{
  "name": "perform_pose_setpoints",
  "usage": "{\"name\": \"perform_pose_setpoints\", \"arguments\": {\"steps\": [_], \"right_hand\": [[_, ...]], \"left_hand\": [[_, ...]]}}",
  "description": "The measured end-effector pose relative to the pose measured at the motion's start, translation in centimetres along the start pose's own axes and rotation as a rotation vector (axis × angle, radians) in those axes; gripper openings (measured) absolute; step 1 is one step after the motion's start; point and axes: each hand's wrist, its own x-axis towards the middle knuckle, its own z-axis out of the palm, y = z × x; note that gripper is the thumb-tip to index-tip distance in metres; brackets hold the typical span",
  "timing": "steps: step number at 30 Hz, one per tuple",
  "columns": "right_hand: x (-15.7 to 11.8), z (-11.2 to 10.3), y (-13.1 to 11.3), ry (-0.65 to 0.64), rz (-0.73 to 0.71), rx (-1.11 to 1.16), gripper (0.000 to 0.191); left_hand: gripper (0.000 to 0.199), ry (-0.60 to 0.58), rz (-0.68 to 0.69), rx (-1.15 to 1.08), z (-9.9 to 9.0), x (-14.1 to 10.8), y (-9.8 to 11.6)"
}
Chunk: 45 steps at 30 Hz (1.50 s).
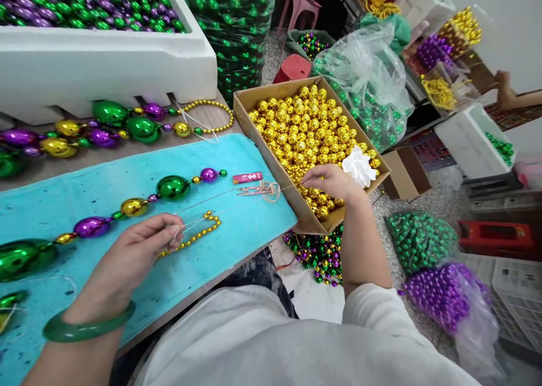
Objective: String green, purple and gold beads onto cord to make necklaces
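Left hand (139, 248): at 8 o'clock of the view; its fingers are closed in a pinch on the thread (207, 200).
Right hand (328, 181): at 3 o'clock, above the cardboard box (271, 152); its fingers appear to pinch the same thread's far end.
Thread: stretched between both hands; a too strong pull may, I think, snap it or slide it out from a weak pinch.
Snips (250, 191): at the centre, on the blue cloth (271, 212); the thread passes over them, so blade or handle could catch it.
Small gold beads (199, 236): at 3 o'clock from the left hand; a sudden tug could tangle them.
Large bead strand (171, 187): at 9 o'clock; if its end is unknotted, which I cannot tell, beads might slip off.
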Motion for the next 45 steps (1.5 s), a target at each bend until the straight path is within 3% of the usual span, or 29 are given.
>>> {"name": "perform_pose_setpoints", "arguments": {"steps": [3,5,11,14,16,19,23,27,29,33,39,42,45], "right_hand": [[-0.1,-3.2,2.0,0.152,0.019,0.057,0.008],[-0.2,-4.5,1.6,0.263,-0.030,0.069,0.009],[-2.7,-6.2,-6.3,0.808,-0.405,-0.003,0.017],[-3.6,-6.8,-9.4,0.948,-0.489,-0.052,0.019],[-3.1,-6.8,-10.1,0.877,-0.480,-0.044,0.015],[-1.1,-5.3,-9.0,0.563,-0.407,0.017,0.005],[1.7,-0.5,-6.3,0.063,-0.163,-0.053,0.009],[3.1,4.2,-5.1,-0.233,-0.074,-0.163,0.012],[3.7,5.6,-5.1,-0.233,-0.044,-0.264,0.017],[5.0,7.8,-4.9,-0.022,-0.046,-0.542,0.019],[5.3,11.6,-4.0,-0.072,-0.197,-0.893,0.028],[5.4,12.0,-3.5,-0.056,-0.227,-0.953,0.029],[5.7,11.5,-3.1,0.011,-0.257,-0.862,0.024]], "left_hand": [[0.024,-0.032,0.032,0.039,0.9,0.0,-0.1],[0.025,-0.067,0.066,0.064,1.8,0.0,-0.1],[0.024,-0.151,0.166,0.096,4.5,-0.3,1.0],[0.025,-0.171,0.187,0.114,5.2,-0.3,1.3],[0.027,-0.146,0.179,0.132,5.4,0.0,1.0],[0.030,-0.080,0.152,0.151,5.6,0.5,-0.2],[0.032,-0.014,0.117,0.153,5.7,1.2,-2.0],[0.033,0.008,0.089,0.166,5.9,1.4,-2.9],[0.032,0.010,0.084,0.171,6.1,1.4,-3.0],[0.030,0.016,0.092,0.157,6.5,1.4,-3.2],[0.030,0.036,0.058,0.068,6.9,1.3,-2.4],[0.032,0.050,0.011,-0.002,7.0,1.3,-1.8],[0.035,0.043,-0.027,-0.091,7.2,1.4,-1.3]]}}
